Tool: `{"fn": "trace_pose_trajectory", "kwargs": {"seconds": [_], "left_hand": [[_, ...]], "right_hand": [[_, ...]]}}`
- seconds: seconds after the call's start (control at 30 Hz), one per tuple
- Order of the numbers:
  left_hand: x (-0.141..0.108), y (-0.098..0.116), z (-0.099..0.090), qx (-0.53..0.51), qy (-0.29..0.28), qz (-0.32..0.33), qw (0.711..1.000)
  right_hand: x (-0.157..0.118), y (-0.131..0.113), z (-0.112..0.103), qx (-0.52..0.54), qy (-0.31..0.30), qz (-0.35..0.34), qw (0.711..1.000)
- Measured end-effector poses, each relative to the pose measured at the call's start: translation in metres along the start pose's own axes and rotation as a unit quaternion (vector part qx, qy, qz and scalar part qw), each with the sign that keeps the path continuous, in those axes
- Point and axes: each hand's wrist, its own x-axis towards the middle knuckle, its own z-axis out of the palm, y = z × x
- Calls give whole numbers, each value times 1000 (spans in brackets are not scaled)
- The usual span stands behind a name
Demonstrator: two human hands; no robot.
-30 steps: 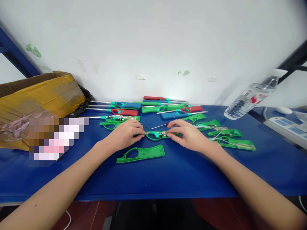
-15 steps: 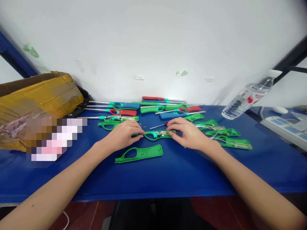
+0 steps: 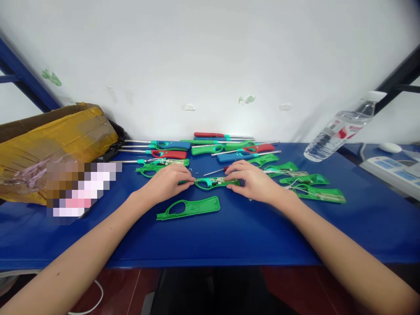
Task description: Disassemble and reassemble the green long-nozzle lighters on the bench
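An opened green gas lighter [image 3: 208, 185] lies between my hands, its teal trigger and inner parts showing. My left hand [image 3: 168, 183] pinches its front end, thumb and fingers together, covering that tip. At the handle end, my right hand [image 3: 254, 180] grips the lighter with thumb and fingertips. Nearer to me lies a loose green half-shell [image 3: 200, 207], inner side up. Just beyond the lighter rests a screwdriver [image 3: 215, 172] with a red handle, partly behind my right fingers. A few tiny screws [image 3: 190, 169] lie to its left.
Several finished-looking lighters [image 3: 170, 154] in red, blue and green lie along the wall. Opened green lighters [image 3: 323, 194] lie right of my right hand. A taped cardboard box [image 3: 75, 131] stands left; a tilted water bottle [image 3: 341, 127] and a white power strip [image 3: 390, 170] are right.
My right fingers have shifted slightly left along the lighter's handle, so more of its end shows. My left hand keeps its pinch at the front. The view has tilted a little.
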Motion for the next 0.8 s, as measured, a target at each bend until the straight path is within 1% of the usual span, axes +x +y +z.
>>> {"fn": "trace_pose_trajectory", "kwargs": {"seconds": [0.1,0.23,0.3,0.33,0.37,0.43,0.5,0.53,0.6,0.67,0.8], "left_hand": [[-1,0,-1,2,-1,-10,1000],[-1,3,-3,3,-2,-30,1000],[-1,5,-5,8,2,-37,999],[0,5,-6,12,6,-39,999],[-1,5,-6,17,12,-41,999],[-1,3,-7,27,29,-45,998],[-2,0,-7,37,44,-49,997],[-2,-1,-7,41,49,-50,997],[-3,-3,-7,45,52,-51,996],[-4,-4,-7,47,51,-51,996],[-4,-3,-6,47,51,-50,996]], "right_hand": [[1,0,-2,2,26,-1,1000],[1,-2,-7,-13,120,11,993],[2,-11,-5,-19,145,-2,989],[2,-18,-2,-14,141,-21,990],[3,-27,1,-2,123,-47,991],[5,-43,10,23,47,-119,991],[6,-56,19,35,-16,-166,985],[6,-60,23,38,-34,-179,983],[6,-61,27,34,-43,-179,982],[5,-57,27,27,-38,-168,985],[1,-47,16,20,-24,-137,990]]}}
